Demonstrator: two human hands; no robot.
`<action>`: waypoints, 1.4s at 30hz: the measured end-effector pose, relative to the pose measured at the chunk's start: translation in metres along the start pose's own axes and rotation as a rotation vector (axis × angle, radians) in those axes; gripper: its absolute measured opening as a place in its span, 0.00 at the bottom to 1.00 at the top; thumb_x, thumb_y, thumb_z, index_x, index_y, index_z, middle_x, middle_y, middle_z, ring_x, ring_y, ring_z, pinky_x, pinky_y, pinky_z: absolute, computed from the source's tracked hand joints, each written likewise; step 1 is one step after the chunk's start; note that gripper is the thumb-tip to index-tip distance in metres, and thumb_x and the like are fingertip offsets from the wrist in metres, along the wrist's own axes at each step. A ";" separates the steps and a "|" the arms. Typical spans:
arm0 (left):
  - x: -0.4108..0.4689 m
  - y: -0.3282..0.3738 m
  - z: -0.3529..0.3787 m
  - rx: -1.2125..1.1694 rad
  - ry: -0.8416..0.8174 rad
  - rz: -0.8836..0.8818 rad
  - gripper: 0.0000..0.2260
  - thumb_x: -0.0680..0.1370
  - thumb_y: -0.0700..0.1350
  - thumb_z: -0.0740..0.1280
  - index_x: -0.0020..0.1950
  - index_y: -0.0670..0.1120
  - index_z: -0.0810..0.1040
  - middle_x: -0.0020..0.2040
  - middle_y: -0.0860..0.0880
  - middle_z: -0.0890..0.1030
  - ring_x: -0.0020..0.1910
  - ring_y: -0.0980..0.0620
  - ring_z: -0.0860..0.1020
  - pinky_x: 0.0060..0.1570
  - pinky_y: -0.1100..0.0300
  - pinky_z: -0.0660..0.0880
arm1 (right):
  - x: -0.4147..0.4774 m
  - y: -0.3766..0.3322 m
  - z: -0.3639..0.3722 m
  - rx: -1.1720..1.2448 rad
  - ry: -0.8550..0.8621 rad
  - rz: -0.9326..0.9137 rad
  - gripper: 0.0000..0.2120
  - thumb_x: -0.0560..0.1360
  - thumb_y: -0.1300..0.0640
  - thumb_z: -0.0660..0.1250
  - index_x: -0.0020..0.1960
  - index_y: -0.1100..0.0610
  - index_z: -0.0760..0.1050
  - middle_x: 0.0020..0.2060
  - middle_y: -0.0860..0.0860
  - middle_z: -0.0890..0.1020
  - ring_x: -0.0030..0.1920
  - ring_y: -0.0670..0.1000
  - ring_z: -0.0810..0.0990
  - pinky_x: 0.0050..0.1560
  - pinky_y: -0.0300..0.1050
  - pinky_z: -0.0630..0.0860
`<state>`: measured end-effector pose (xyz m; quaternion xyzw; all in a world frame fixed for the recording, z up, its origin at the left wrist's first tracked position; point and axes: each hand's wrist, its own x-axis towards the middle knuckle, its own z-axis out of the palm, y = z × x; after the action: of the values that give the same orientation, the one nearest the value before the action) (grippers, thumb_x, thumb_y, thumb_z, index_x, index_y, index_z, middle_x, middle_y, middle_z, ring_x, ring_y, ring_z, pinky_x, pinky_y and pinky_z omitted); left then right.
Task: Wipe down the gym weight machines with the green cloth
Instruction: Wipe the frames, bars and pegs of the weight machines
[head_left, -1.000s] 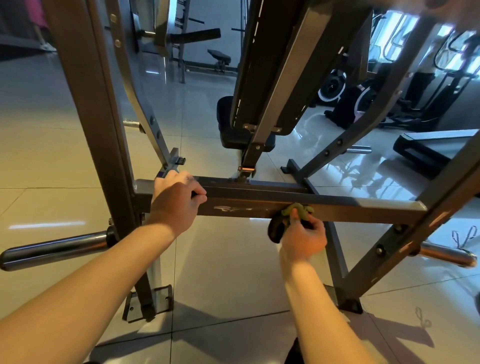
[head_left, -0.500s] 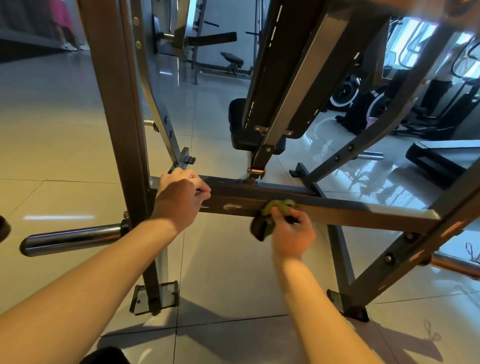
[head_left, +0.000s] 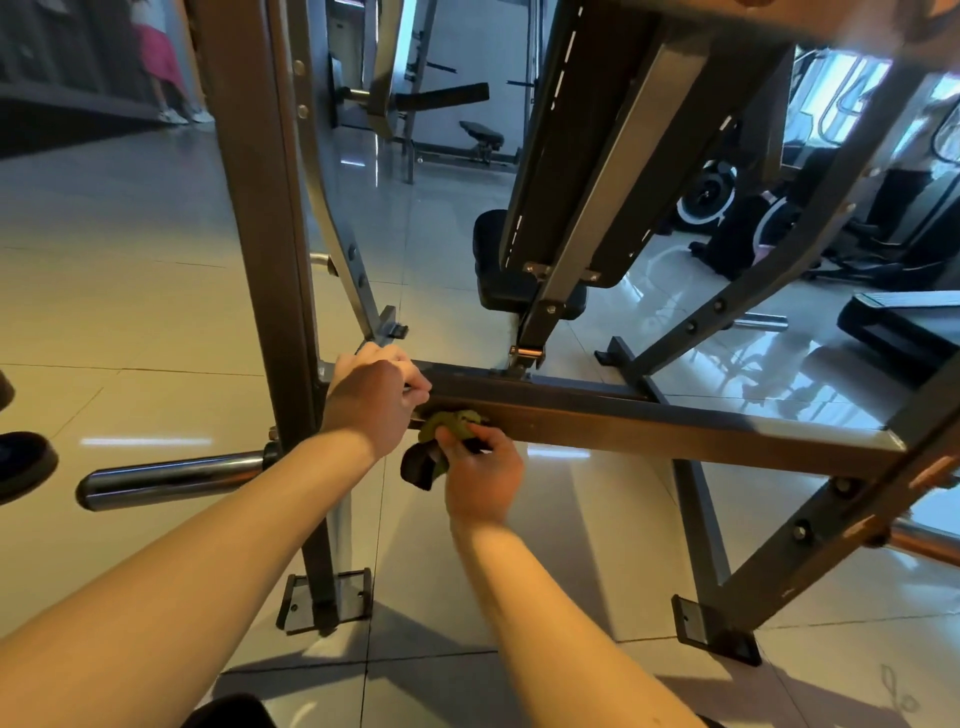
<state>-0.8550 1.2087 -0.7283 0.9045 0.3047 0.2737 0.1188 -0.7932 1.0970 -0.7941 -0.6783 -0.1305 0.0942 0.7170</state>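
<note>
A dark steel weight machine fills the view, with a horizontal crossbar (head_left: 675, 421) running low across the middle. My left hand (head_left: 376, 400) grips the crossbar's left end, fingers curled over its top. Just to the right of it, my right hand (head_left: 480, 475) holds the bunched green cloth (head_left: 447, 423) and presses it against the crossbar's front face. A dark part of the cloth hangs below my fingers.
The left upright post (head_left: 260, 260) stands beside my left hand, with a chrome plate peg (head_left: 171, 480) sticking out to the left. A padded bench seat (head_left: 519, 291) sits behind the crossbar. Exercise bikes (head_left: 727, 218) stand far right. A person's legs (head_left: 166, 78) show top left.
My right hand has slid the cloth leftward along the crossbar's front face, now close under my left hand. My left hand has kept its grip.
</note>
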 end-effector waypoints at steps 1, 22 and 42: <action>0.001 0.002 -0.002 0.004 -0.020 -0.012 0.07 0.82 0.49 0.68 0.56 0.52 0.85 0.59 0.51 0.80 0.62 0.48 0.72 0.63 0.51 0.67 | 0.000 -0.004 -0.009 -0.018 -0.033 0.011 0.07 0.74 0.58 0.77 0.52 0.55 0.83 0.48 0.48 0.84 0.49 0.45 0.82 0.43 0.29 0.78; -0.080 0.005 -0.003 -0.997 0.145 -0.633 0.13 0.76 0.44 0.76 0.58 0.52 0.79 0.54 0.49 0.83 0.54 0.50 0.83 0.55 0.51 0.82 | 0.009 -0.055 -0.045 -0.323 -0.632 -0.243 0.16 0.79 0.64 0.70 0.58 0.44 0.81 0.58 0.43 0.81 0.59 0.45 0.79 0.53 0.31 0.78; -0.067 0.059 0.102 -0.494 0.512 -0.256 0.04 0.83 0.43 0.66 0.58 0.48 0.76 0.61 0.50 0.70 0.57 0.63 0.72 0.57 0.73 0.69 | 0.089 -0.003 -0.102 -0.761 -0.223 -0.847 0.18 0.76 0.63 0.72 0.65 0.54 0.82 0.66 0.52 0.79 0.65 0.59 0.70 0.63 0.55 0.71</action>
<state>-0.8126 1.1162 -0.8183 0.7055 0.3599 0.5392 0.2865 -0.6764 1.0277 -0.7905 -0.7629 -0.4897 -0.1837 0.3800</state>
